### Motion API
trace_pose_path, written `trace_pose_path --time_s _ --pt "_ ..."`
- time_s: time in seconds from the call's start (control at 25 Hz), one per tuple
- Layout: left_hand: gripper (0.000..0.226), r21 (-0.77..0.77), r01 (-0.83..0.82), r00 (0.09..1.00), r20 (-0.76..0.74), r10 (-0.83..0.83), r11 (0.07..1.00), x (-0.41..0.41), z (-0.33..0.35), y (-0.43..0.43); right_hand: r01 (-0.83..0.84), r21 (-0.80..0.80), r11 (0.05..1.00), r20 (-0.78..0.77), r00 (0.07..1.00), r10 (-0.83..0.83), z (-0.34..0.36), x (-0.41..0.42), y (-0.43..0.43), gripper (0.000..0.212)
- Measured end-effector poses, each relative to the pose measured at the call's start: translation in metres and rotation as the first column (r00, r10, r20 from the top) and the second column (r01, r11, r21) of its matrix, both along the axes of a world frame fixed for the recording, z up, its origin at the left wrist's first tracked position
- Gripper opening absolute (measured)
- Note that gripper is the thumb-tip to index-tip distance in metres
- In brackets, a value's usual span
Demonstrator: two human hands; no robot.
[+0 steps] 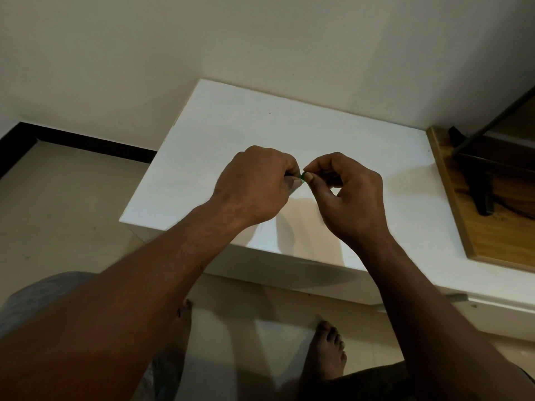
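Observation:
Both hands hover close together above the white table [231, 123]. My left hand [254, 183] is curled into a fist around a small thing, mostly hidden, of which only a pale edge shows under the fingers. My right hand [347, 192] pinches a tiny green piece [303, 176] between thumb and forefinger, right where the two hands meet. What the green piece belongs to cannot be told.
A wooden board [463, 227] with a black stand [480, 183] on it lies at the table's right end. The wall rises just behind the table. Tiled floor [58, 198] spreads to the left, and my bare feet [328, 351] stand below the table's front edge.

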State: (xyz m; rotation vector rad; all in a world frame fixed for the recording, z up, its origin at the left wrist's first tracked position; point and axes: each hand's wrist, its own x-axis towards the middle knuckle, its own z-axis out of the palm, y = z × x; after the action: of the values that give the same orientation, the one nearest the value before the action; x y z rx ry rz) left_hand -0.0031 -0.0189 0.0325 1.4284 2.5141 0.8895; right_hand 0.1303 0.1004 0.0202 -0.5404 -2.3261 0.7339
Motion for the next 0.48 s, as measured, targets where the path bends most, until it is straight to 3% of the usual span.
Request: trace_pose_path --time_s 0.28,0.48 --pt "0.016 -0.003 -0.006 1.0 -0.01 0.006 1.0 0.0018 0.0021 -0.0006 0.01 0.04 0.999 0.006 1.0 -0.01 -0.0002 -0.0006 -0.0018 0.008" --pt "0.017 -0.042 -0.009 0.999 -0.035 0.007 0.999 0.0028 0.0035 -0.0024 0.029 -0.11 0.994 -0.008 1.0 -0.03 -0.0011 -0.0027 -0.0055 0.012"
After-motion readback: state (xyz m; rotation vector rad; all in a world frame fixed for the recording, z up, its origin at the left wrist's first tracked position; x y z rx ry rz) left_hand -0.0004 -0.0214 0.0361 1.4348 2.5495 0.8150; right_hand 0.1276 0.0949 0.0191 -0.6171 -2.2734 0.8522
